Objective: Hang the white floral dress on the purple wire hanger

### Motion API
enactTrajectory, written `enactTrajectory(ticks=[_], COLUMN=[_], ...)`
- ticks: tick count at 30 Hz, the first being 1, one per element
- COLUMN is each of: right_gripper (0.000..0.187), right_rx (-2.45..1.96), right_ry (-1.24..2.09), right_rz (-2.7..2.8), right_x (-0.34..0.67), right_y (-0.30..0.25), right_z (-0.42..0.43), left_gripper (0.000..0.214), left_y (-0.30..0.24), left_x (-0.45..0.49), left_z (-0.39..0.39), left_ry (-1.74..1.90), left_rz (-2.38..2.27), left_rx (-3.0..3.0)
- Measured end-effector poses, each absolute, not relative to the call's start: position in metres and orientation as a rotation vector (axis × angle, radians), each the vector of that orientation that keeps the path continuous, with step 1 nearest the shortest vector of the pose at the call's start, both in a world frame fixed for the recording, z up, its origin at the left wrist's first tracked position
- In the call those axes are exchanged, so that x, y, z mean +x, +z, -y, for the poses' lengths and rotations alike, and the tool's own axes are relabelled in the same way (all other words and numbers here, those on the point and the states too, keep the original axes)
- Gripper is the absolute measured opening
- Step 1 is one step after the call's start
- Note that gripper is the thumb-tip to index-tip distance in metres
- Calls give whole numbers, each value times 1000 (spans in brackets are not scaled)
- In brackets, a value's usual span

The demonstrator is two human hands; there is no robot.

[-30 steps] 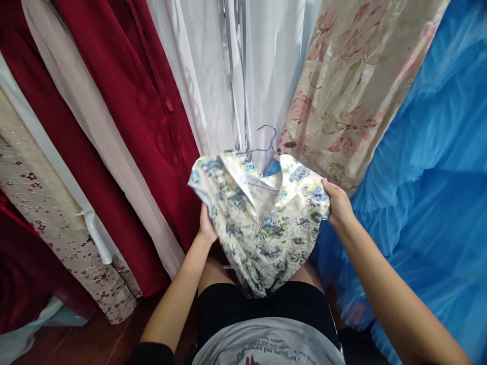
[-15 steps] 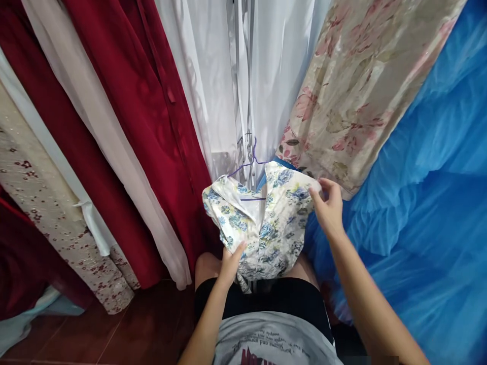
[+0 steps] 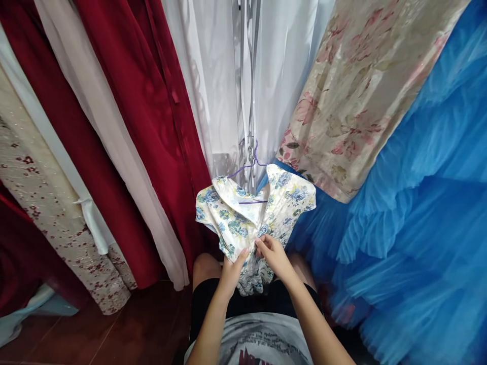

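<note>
a ruffled blue dress (image 3: 429, 223) hangs beside a pink-flowered beige fabric (image 3: 350, 101), near dark red cloth (image 3: 125, 91).

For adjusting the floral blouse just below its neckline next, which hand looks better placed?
Probably the right hand: its thumb and forefinger seem to pinch the floral blouse near its front centre, just below the neckline. The left hand sits further left, thumb over the cloth, seemingly steadying it.
</note>
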State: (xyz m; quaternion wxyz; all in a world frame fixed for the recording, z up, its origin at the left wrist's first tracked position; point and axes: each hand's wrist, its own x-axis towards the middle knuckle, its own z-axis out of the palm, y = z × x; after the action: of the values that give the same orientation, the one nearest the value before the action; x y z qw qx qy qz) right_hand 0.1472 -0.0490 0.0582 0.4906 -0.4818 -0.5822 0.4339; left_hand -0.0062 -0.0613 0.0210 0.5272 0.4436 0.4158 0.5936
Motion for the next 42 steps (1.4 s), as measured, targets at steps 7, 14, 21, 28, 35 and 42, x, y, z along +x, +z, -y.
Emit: enactTrajectory(ticks=[7,14,21,28,35,42], right_gripper=[39,36,39,34,27,22], right_rx=[-1060,-1087,-1101,-1009,-844,-784], right_ry=[1109,1250,1256,1111,1052,1009], right_rz=[1361,1217,1289,1159,1042,1144], right_x=[152,164,173,174,158,160], right_y=[62,73,78,136,214,215], right_z=[59,70,71,17,-46,-27], left_gripper=[56,49,10,13,17,21], left_y=[26,12,20,42,53,117], left_x=[-5,6,37,26,16,7], left_z=[60,70,67,76,78,24], left_ry=[1382,1920,1459,1118,786,1184], left_rz=[-1033,-1559,-1167,-1241,-1351,-1181], left_rx=[1048,1674,1955,2101,2293,2111])
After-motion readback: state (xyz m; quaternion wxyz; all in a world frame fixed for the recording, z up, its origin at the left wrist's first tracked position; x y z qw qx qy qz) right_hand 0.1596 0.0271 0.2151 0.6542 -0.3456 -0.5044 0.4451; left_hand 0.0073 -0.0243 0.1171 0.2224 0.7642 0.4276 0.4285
